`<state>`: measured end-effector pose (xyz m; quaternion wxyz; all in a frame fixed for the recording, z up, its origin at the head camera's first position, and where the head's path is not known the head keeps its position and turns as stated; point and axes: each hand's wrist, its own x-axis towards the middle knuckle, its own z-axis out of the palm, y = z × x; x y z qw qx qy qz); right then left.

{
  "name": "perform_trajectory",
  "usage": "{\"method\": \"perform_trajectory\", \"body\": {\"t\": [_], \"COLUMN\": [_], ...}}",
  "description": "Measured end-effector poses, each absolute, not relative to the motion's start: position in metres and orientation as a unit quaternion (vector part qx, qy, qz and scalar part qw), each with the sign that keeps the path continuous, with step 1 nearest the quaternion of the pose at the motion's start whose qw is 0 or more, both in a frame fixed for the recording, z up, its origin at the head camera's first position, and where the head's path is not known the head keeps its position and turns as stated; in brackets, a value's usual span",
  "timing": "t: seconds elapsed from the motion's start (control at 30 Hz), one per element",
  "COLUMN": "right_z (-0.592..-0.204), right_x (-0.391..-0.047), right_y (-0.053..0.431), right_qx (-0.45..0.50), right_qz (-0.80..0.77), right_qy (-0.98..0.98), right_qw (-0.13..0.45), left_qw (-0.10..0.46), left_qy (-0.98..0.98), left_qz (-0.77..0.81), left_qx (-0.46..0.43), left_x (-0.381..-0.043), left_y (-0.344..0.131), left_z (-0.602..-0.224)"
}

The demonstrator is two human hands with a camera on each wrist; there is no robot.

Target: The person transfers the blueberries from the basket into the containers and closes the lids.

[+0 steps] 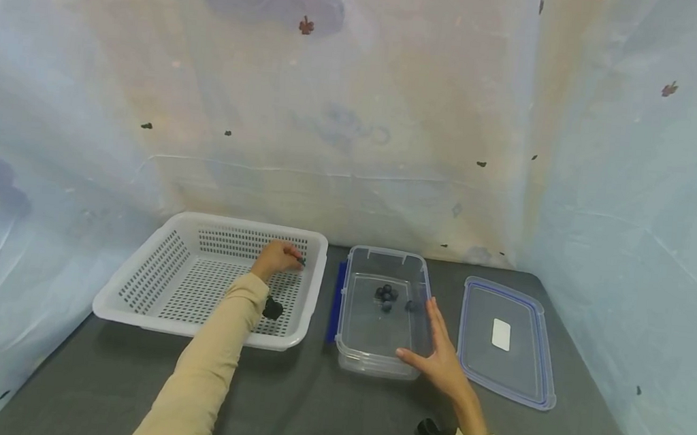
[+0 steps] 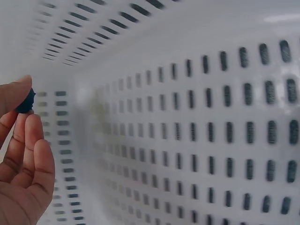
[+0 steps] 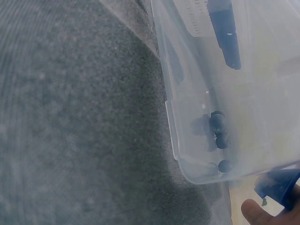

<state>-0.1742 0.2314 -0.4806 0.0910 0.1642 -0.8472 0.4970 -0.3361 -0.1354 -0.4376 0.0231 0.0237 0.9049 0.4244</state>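
A blueberry [image 1: 301, 261] is pinched between the thumb and fingers of my left hand [image 1: 278, 258], inside the white plastic basket [image 1: 208, 288] near its right wall. In the left wrist view the dark blue berry [image 2: 26, 102] shows at the thumb's tip, before the slotted wall. To the basket's right stands a clear plastic container [image 1: 369, 345] with several blueberries [image 1: 387, 296] on its floor. My right hand [image 1: 443, 361] rests at the container's right side, thumb and fingers spread and fairly straight. Only its thumb [image 3: 255, 213] shows plainly in the right wrist view.
A clear lid with a blue seal [image 1: 482, 317] lies flat at the right, bearing a white label [image 1: 501, 334]. A blue flap [image 1: 335, 305] sticks out along the container's left side. Dark grey cloth [image 1: 285, 404] covers the table, and patterned sheeting [image 1: 349, 204] hangs behind.
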Motion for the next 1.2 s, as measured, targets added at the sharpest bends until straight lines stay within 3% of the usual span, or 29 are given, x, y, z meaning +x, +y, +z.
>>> {"method": "perform_trajectory", "body": {"t": [0.5, 1.2], "right_z": [-0.481, -0.480], "right_x": [-0.173, -0.174], "right_y": [0.231, 0.233], "right_qx": [0.169, 0.163], "right_qz": [0.497, 0.499], "right_qy": [-0.847, -0.847], "right_qw": [0.085, 0.082], "left_qw": [-0.001, 0.036], "left_qy": [0.891, 0.840], "left_qz": [0.449, 0.531], "left_qx": [0.073, 0.105], "left_x": [-0.328, -0.298], "left_y": [-0.144, -0.119], "left_z": [-0.412, -0.372]}}
